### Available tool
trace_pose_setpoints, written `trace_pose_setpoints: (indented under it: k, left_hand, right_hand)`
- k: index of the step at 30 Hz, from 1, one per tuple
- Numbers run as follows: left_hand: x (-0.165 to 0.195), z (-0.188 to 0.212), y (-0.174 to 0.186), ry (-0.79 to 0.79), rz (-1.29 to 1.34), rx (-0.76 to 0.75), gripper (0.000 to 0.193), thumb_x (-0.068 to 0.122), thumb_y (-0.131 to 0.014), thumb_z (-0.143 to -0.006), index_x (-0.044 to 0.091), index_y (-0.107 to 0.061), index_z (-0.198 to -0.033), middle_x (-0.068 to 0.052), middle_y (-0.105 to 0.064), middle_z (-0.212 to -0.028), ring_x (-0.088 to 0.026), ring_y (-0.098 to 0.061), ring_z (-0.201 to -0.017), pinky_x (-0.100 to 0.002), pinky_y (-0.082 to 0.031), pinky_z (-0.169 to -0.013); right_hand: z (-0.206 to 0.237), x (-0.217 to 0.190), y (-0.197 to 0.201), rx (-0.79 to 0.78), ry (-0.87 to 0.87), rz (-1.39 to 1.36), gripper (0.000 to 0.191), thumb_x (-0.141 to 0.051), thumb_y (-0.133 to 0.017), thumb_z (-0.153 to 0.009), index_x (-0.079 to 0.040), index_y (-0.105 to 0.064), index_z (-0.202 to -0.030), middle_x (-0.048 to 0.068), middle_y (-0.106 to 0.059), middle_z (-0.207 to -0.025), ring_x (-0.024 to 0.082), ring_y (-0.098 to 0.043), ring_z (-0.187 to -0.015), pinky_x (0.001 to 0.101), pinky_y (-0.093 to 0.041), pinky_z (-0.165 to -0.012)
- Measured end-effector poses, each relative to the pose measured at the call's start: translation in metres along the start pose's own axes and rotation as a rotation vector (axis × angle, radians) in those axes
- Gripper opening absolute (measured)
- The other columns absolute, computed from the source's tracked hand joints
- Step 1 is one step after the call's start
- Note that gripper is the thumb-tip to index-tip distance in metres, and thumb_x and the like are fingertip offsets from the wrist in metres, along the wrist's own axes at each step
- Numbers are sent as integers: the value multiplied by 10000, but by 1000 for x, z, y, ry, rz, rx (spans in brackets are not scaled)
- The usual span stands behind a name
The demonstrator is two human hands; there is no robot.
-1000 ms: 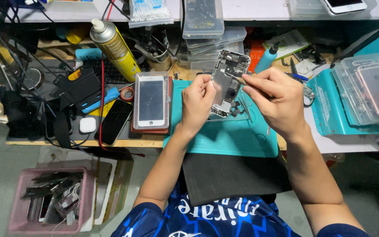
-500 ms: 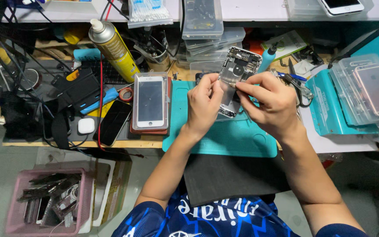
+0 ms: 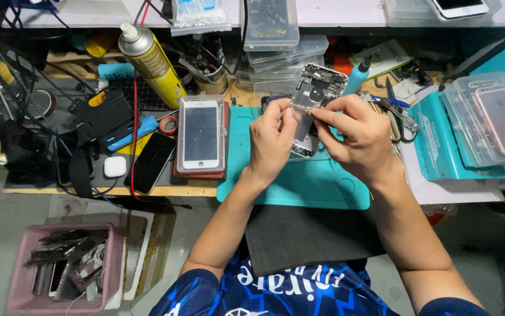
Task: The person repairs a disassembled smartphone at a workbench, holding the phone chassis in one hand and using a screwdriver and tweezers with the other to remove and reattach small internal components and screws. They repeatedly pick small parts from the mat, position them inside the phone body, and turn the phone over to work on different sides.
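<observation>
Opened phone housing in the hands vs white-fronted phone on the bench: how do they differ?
The opened silver phone housing is held above the teal mat by left hand and right hand, bare insides showing. The white-fronted phone lies flat, untouched, dark screen up. Both are slim rectangles.

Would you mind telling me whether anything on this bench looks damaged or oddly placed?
The phone housing in both hands is opened, its internals exposed. A black phone lies askew at the bench edge.

A cluttered wooden workbench (image 3: 88, 190) spans the view — a white shelf (image 3: 334, 14) runs along its far edge; below, grey floor (image 3: 7, 234) holds a pink basket (image 3: 15, 298).
</observation>
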State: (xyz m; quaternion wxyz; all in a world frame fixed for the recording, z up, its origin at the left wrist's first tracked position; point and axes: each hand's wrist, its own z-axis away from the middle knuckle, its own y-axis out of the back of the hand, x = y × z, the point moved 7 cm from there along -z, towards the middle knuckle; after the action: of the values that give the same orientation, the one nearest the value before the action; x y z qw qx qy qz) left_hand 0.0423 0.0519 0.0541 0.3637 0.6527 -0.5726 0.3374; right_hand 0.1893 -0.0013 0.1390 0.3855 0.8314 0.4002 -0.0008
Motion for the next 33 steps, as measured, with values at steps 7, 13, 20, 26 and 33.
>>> trace_pose_setpoints:
  k: [7, 13, 20, 26, 33]
  left_hand:
    - [2, 0, 0, -19, 8, -1, 147, 75, -568, -1031, -21, -649, -1108, -78, -731, -860, -114, -699, -726, -279, -559, -663]
    - [2, 0, -1, -26, 1, 5, 147, 79, -569, -1035, -22, -647, -1109, -92, -739, -887, -141, -719, -749, -293, -568, -680]
    - [2, 0, -2, -22, 1, 2, 148, 75, -565, -1035, -24, -645, -1111, -90, -735, -880, -144, -715, -754, -294, -568, -686]
    - [5, 0, -2, -12, -3, -4, 154, 66, -551, -1042, -25, -645, -1123, -84, -726, -858, -138, -701, -732, -293, -557, -663]
    - [6, 0, 0, -77, -117, 13, 204, 82, -542, -1052, -42, -634, -1186, -183, -712, -897, -275, -722, -787, -363, -553, -696]
  right_hand:
    - [1, 2, -1, 4, -14, -5, 221, -7, -796, -886, -50, -766, -1101, 93, -695, -995, 196, -690, -773, 307, -544, -676]
    - [2, 4, -2, 0, -28, -30, 220, -2, -790, -893, -46, -764, -1108, 92, -696, -1001, 190, -698, -787, 301, -554, -687]
    - [1, 5, -3, 11, -27, -42, 212, 2, -791, -901, -38, -761, -1107, 95, -692, -998, 190, -698, -789, 296, -553, -691]
    - [1, 5, -3, 16, -21, -69, 208, 13, -780, -901, -26, -755, -1104, 103, -683, -992, 188, -690, -781, 297, -550, -684]
    - [3, 12, -6, 34, -16, -99, 196, 11, -783, -912, -24, -750, -1102, 100, -682, -984, 187, -680, -788, 296, -543, -679]
